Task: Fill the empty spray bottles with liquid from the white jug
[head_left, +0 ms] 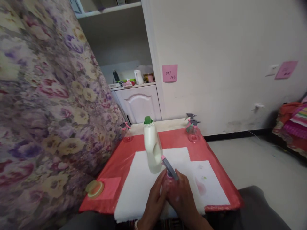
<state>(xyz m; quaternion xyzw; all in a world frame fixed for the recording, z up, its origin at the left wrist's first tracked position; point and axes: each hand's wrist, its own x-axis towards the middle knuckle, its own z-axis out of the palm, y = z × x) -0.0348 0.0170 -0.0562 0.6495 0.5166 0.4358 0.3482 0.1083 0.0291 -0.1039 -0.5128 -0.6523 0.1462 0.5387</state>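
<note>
Both my hands are wrapped round a clear pinkish spray bottle with a grey and pink trigger head, at the near edge of the table. My left hand grips its left side, and my right hand closes on its right side. The bottle's lower part is largely hidden by my fingers. Just beyond it, a big pale green jug with a handle stands upright on a white towel. Something green shows in the jug's mouth.
Spray bottles stand at the back right and back left of the red-covered table. A round, yellowish-rimmed lid or jar lies at the left on pink paper. A stained white cloth lies at right. A floral curtain borders the left.
</note>
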